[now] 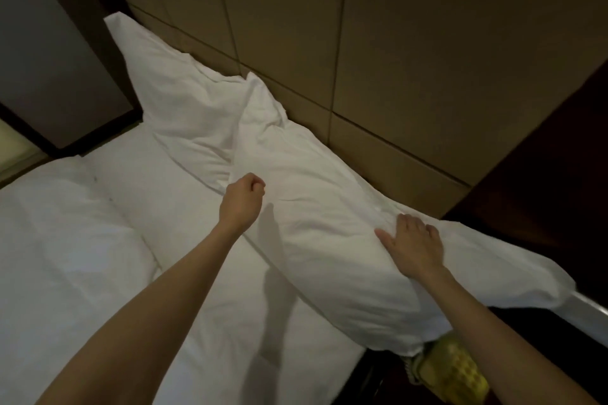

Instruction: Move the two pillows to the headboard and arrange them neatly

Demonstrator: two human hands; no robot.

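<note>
Left grip [245, 194] fisted, empty; right grip [413, 245] flat on pillow [329, 207]; white bed [82, 240].

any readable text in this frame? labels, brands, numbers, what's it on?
None readable. The two white pillows, the white bed sheet and the tan panelled headboard bear no print. The yellow woven item at the bed's edge shows no legible mark.

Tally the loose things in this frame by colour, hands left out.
White: 3 – the nearer white fabric pillow, the farther white fabric pillow and the folded white duvet.
Yellow: 1 – a yellow textured shoe by the bed's edge.
Total: 4
</note>
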